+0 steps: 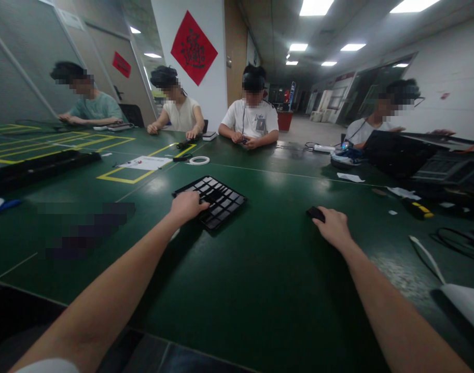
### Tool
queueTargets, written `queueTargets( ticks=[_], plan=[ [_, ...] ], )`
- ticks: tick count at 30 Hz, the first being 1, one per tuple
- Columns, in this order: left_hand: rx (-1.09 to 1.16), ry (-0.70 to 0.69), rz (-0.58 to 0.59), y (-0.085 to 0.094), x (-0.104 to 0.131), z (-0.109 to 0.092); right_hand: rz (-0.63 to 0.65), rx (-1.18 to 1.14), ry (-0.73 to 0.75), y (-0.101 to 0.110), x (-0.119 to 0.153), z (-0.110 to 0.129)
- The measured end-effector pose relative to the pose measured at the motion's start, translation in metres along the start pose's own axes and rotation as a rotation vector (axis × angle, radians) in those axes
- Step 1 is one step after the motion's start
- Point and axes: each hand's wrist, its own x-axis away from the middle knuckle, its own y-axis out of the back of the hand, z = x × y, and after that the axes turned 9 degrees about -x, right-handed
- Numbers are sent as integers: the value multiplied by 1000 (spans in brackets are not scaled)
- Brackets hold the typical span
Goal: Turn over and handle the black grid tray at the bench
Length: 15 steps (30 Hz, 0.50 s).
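My left hand [188, 207] is closed at the near left edge of a black tray [221, 207] divided into a grid of small rectangular cells. Its thumb lies over the tray's edge, and the other fingers are mostly hidden. Pale light shows on many of the cells. Well to the right, my right hand [333, 226] holds a small black block-like object [316, 213] just above or on the green table [260, 290]. That object's exact kind is too small to make out.
Several people wearing headsets sit around the table. A white tape roll [199, 160] and a paper sheet [146, 162] lie beyond the tray. At right are a yellow-and-black tool [418, 208], black cables [458, 242] and an open black case [404, 155]. A long black bar [46, 168] lies left.
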Motion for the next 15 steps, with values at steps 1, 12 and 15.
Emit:
queueTargets(
  ticks=[1, 12, 15],
  plan=[
    [21, -50, -30, -1, 3, -9, 3, -27, 43, -6, 1, 10],
    [510, -436, -123, -1, 52, -99, 324, -1141, 396, -44, 42, 95],
    [629, -455, -150, -2, 60, -102, 346, -1163, 447, -51, 41, 90]
  ],
)
